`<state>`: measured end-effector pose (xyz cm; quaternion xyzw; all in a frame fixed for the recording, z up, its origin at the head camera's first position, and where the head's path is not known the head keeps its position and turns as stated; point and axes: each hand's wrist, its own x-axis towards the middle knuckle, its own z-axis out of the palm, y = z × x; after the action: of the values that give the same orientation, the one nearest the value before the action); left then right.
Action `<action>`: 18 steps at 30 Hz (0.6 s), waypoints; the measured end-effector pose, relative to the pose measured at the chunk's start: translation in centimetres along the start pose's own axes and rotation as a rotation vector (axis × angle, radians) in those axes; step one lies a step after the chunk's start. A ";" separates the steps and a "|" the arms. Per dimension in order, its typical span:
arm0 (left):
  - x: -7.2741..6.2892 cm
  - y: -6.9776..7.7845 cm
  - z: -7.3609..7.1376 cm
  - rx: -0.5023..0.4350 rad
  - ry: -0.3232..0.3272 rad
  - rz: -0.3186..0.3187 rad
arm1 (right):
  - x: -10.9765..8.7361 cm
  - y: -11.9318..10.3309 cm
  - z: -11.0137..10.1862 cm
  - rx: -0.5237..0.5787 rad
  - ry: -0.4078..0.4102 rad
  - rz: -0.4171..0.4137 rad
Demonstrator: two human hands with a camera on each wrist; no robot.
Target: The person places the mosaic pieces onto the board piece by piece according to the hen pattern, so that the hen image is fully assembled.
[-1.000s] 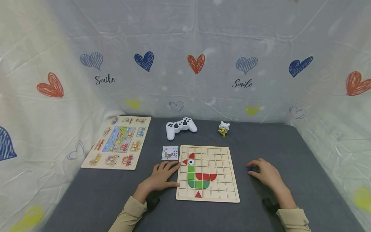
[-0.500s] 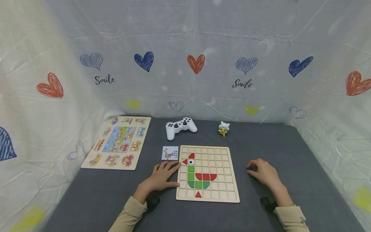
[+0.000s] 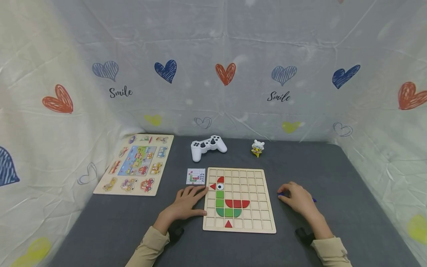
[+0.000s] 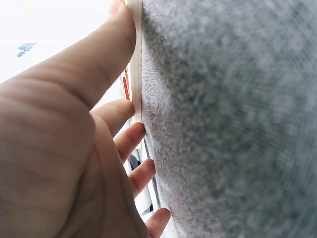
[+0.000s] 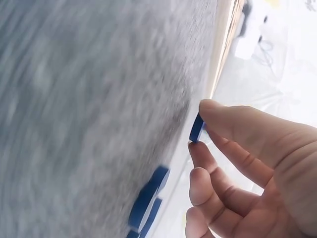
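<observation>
A wooden grid board (image 3: 255, 214) lies on the dark table, with red and green flat pieces and a round eye piece (image 3: 220, 187) set in it as a bird figure. My left hand (image 3: 185, 204) rests on the table with spread fingers, thumb and index fingertip touching the board's left edge. To the right of the board, my right hand (image 3: 297, 198) pinches a small blue flat piece (image 5: 197, 128) between thumb and fingers. More blue pieces (image 5: 147, 198) lie on the table beside that hand, mostly hidden behind it in the head view.
A small pattern card (image 3: 195, 176) lies at the board's upper left. Farther back are a white game controller (image 3: 208, 147) and a small figurine (image 3: 257, 148). A vehicle puzzle board (image 3: 136, 163) lies at the left, and a heart-printed curtain (image 3: 200, 100) surrounds the table.
My right hand has moved left toward the board with the blue piece, and another blue piece now shows behind it. My left hand has stayed still.
</observation>
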<state>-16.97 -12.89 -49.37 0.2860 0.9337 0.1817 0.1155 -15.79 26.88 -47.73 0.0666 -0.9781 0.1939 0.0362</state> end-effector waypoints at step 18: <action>-0.1 0.2 -0.2 -0.003 0.001 0.006 | 1.0 -3.5 1.4 0.067 -0.014 -0.064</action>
<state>-16.82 -12.85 -49.04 0.2888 0.9326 0.1834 0.1150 -16.30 22.98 -47.64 0.1005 -0.9686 0.2249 0.0334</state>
